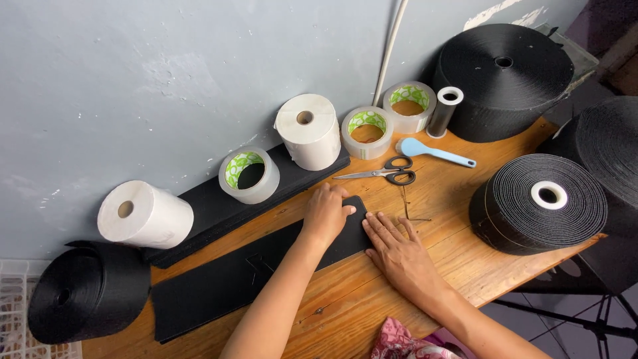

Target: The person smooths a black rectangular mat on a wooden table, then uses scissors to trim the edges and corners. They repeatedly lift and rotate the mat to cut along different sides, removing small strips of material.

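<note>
left hand (327, 214), right hand (397, 247), flat on black strip (232, 276)

Scissors (389, 174), blue spatula (432, 151), clear tape rolls (249, 175) (three), white paper rolls (309, 131), wooden table (372, 292)

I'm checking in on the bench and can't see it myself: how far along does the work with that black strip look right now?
Early, it seems. Done: a long black strip lies flat on the wooden table. In hand: the left hand presses its rounded end, and the right hand rests flat beside it. Left: the scissors lie untouched, and the clear tape rolls stand unused by the wall.
</note>
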